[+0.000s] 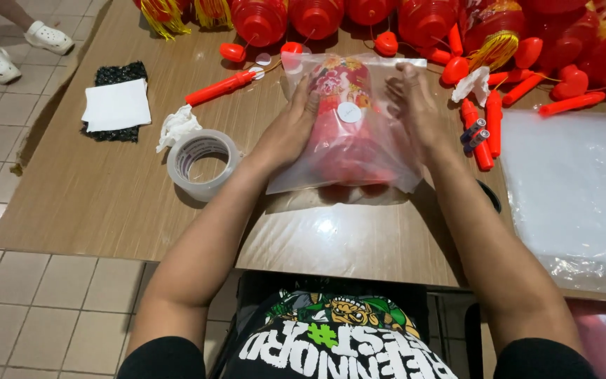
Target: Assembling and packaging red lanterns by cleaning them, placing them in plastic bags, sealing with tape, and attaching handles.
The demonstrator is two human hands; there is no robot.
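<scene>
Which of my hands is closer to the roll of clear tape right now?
Left. Your left hand presses the left side of the clear bag, just right of the tape roll. Your right hand is on the bag's far side, farther from the roll.

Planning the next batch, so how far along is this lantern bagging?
Done: one red lantern sits inside the clear bag. In hand: left hand and right hand press the bag's top. Left: loose lanterns and a stack of empty bags.

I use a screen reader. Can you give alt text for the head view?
Both hands, left hand and right hand, press a clear bag holding a red lantern on a wooden table; a tape roll lies to the left.
</scene>
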